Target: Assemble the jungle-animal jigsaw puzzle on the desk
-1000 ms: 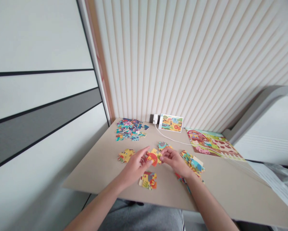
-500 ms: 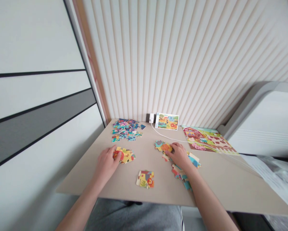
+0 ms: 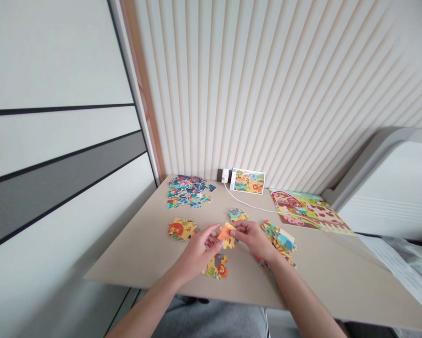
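Note:
An orange and yellow puzzle piece (image 3: 227, 234) is up between my two hands above the table. My right hand (image 3: 253, 238) pinches its right side between thumb and fingers. On the other side my left hand (image 3: 202, 248) has thumb and fingertips at the piece's left edge, the remaining fingers curled. Just below lies a small joined puzzle section (image 3: 218, 267) with a lion on it, partly covered by my left hand. A pile of yellow and red pieces (image 3: 182, 229) rests to the left. Beyond my hands lies a blue and yellow piece group (image 3: 237, 214).
More loose pieces (image 3: 281, 239) spread beside and under my right forearm. A dark blue and purple pile (image 3: 189, 190) sits at the back left. A picture card (image 3: 248, 181) leans on the ribbed wall near a white charger (image 3: 225, 175) with its cable. A farm puzzle (image 3: 309, 210) lies at right.
My left hand has left the yellow and red pile and moved right. My right hand has picked up the orange piece and brought it left and nearer, where both hands meet.

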Demonstrator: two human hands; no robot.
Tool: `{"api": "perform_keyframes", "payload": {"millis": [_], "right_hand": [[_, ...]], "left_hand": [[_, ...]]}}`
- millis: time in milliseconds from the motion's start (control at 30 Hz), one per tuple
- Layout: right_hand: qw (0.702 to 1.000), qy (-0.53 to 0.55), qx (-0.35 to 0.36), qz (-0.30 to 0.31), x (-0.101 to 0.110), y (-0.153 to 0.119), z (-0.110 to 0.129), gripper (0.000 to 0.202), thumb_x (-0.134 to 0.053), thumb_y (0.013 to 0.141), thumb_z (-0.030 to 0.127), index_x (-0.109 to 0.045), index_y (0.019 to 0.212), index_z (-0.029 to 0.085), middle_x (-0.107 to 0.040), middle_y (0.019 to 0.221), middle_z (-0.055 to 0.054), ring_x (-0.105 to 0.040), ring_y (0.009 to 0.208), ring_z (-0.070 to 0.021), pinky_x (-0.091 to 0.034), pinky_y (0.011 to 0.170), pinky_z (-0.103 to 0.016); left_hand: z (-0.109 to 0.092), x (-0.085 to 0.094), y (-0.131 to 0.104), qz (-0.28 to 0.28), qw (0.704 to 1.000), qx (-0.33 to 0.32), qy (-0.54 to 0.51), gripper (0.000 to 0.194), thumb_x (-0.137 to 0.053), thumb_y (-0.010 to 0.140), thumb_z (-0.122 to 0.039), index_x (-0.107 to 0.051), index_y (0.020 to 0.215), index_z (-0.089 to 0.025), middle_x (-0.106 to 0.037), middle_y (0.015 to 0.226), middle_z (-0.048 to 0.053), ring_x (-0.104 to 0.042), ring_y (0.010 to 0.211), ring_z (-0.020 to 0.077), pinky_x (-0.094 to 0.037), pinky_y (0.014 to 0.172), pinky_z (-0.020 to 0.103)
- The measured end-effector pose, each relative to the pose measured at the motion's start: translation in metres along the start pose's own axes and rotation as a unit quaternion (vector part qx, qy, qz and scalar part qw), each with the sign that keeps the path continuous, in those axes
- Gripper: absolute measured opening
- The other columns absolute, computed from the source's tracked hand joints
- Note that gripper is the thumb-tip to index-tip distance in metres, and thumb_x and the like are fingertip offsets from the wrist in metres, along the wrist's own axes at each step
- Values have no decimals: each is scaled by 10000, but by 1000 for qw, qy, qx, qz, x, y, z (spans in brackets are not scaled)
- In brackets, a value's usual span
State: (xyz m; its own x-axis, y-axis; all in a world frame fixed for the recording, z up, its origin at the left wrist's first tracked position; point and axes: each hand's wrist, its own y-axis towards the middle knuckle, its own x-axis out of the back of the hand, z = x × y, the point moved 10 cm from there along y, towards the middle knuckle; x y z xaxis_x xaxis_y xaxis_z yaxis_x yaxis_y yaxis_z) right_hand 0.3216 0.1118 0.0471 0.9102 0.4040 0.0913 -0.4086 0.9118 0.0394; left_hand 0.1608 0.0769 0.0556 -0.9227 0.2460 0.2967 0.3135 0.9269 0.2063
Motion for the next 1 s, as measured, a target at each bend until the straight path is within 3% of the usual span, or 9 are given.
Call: {"api": "perform_keyframes", "payload": {"millis": [67, 167, 267, 333, 467, 567, 700, 867, 1000], "right_hand": [[1000, 3, -4, 22, -10, 0, -1, 447, -783, 843, 570, -742, 1078, 192, -755, 873, -30, -661, 738, -157, -507, 690, -279], [999, -33, 4, -3, -5, 0, 1, 486, -733, 871, 611, -756, 1127, 198, -747, 842, -24, -654, 727, -165, -515, 671, -284], [995, -94, 17, -28, 1, -3, 6, 490, -685, 907, 617, -770, 1152, 202, -751, 839, -30, -658, 739, -182, -525, 673, -298], [990, -137, 26, 6, -10, -7, 8, 443, -665, 934, 585, -781, 1142, 212, -762, 887, -38, -667, 766, -190, -533, 693, -304], [951, -285, 107, 49, -33, -15, 19, 312, -676, 964, 449, -768, 1189, 252, -756, 1075, -57, -677, 941, -203, -537, 870, -327], [893, -428, 126, -55, -7, -15, 25, 259, -617, 1001, 358, -762, 1189, 254, -725, 1163, -87, -642, 1104, -238, -485, 1015, -372], [823, -528, 40, -207, 51, -13, 20, 346, -547, 1026, 394, -726, 1271, 228, -699, 1216, -127, -613, 1156, -284, -456, 1039, -423], [812, -549, -16, -196, 58, 5, 5, 617, -631, 957, 535, -567, 1489, 229, -636, 1385, -139, -561, 1276, -319, -404, 1100, -459], [827, -534, -2, -175, 49, 13, 6, 495, -650, 956, 433, -626, 1419, 261, -667, 1346, -115, -576, 1266, -302, -398, 1105, -458]], "left_hand": [[1, -7, 2, -1, 1000, 8, -3, 465, -630, 974, -345, -590, 1420, -219, -746, 1041, 55, -721, 908, 199, -595, 834, 325], [-2, 1, 1, -33, 997, -13, 62, 444, -605, 985, -336, -590, 1414, -223, -737, 988, 48, -714, 867, 200, -593, 832, 341], [-15, 18, -12, -72, 977, -78, 184, 501, -578, 1007, -344, -516, 1492, -238, -700, 1218, 109, -674, 1143, 263, -534, 1038, 444], [-19, 23, -26, -71, 955, -111, 265, 641, -627, 986, -375, -412, 1576, -249, -597, 1430, 145, -545, 1363, 318, -454, 1145, 505], [-6, 20, -56, -23, 924, -116, 364, 907, -742, 910, -381, -238, 1656, -275, -497, 1562, 151, -479, 1429, 362, -452, 1151, 538], [3, 12, -71, 5, 915, -115, 386, 975, -798, 857, -338, -236, 1653, -297, -534, 1542, 122, -523, 1388, 346, -479, 1133, 512], [4, 6, -69, 5, 918, -111, 381, 881, -797, 852, -300, -343, 1608, -289, -615, 1454, 102, -578, 1317, 321, -502, 1107, 492], [-2, 0, -49, -3, 923, -112, 367, 689, -768, 858, -241, -511, 1497, -280, -694, 1323, 87, -624, 1240, 314, -520, 1079, 511], [-3, -4, -40, -7, 926, -133, 353, 640, -743, 890, -270, -517, 1489, -279, -679, 1352, 101, -632, 1252, 314, -502, 1108, 528]]}}
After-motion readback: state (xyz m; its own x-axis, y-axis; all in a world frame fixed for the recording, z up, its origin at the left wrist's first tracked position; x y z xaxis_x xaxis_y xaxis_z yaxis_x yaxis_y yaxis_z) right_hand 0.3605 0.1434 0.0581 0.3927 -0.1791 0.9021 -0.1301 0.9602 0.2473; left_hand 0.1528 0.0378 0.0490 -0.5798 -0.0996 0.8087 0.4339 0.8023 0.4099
